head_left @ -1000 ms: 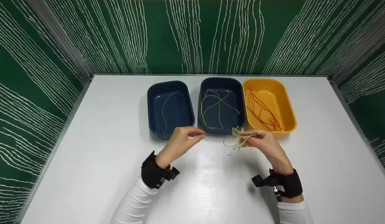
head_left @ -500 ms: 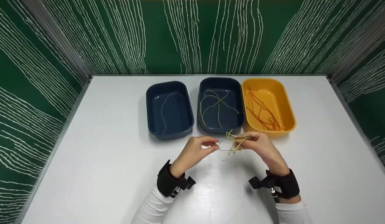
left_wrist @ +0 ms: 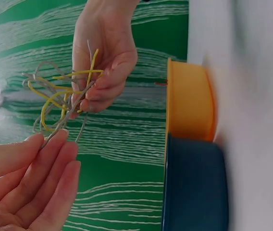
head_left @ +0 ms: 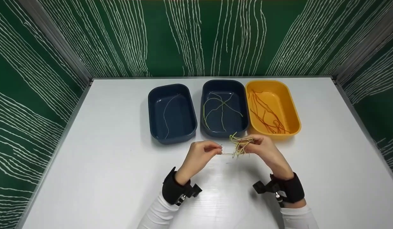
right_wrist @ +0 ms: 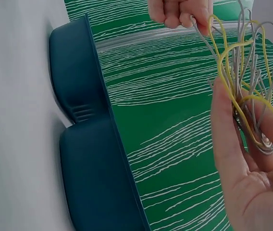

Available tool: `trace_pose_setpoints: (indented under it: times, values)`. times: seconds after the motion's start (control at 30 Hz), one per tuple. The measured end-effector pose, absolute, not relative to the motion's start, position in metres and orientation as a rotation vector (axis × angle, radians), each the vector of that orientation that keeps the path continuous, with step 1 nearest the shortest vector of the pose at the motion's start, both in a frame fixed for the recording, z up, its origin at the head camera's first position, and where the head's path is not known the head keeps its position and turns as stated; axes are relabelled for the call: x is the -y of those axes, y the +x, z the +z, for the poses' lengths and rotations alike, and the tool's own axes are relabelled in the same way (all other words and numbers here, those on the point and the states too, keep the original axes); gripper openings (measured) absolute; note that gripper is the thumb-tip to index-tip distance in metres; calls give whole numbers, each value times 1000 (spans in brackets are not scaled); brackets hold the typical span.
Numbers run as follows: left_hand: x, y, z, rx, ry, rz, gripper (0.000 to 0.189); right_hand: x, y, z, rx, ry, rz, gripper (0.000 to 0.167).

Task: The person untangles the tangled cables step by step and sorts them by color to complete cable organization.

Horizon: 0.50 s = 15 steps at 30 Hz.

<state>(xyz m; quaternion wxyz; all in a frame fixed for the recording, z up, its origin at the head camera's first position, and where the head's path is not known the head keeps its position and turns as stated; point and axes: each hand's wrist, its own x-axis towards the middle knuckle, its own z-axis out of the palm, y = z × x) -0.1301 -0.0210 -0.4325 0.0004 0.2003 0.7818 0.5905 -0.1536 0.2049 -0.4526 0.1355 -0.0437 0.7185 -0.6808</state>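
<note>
My right hand holds a loose tangle of thin yellow and grey wires between thumb and fingers, in front of the middle bin. Loops and cut ends stick out past the fingertips in the right wrist view. On the other side, my left hand pinches the end of one grey wire between thumb and fingertips. That wire runs in a short, nearly straight line from the left fingertips into the tangle. Both hands are raised over the white table, close to each other.
Three bins stand along the back: a dark blue bin with one thin strand, a second dark blue bin with several yellow-green and greyish strands, and a yellow bin with orange-red strands. Green white-streaked panels enclose the table.
My left hand has moved right and slightly toward me, from the left bin's front to the tangle, and has pinched a grey wire. My right hand has shifted slightly left with the tangle.
</note>
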Motion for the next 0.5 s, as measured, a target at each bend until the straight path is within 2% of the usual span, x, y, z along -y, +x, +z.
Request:
trace_pose_setpoints:
  times: [0.1, 0.27, 0.33, 0.4, 0.5]
  values:
    - [23, -125, -419, -2464, 617, 1889, 10, -208, -157, -458, -2080, -156, -2028, 21]
    - [29, -122, -408, -2506, 613, 1906, 9, -232, -177, -501, -1983, -274, -2151, 26]
    - [33, -124, -411, -2517, 615, 1919, 9, -242, -185, -519, -1980, -271, -2143, 27]
    - [36, -128, -418, -2514, 616, 1941, 9, -244, -185, -519, -2056, -205, -2079, 32]
    - [41, -135, -431, -2524, 616, 1951, 10, -250, -187, -527, -2014, -221, -2088, 27]
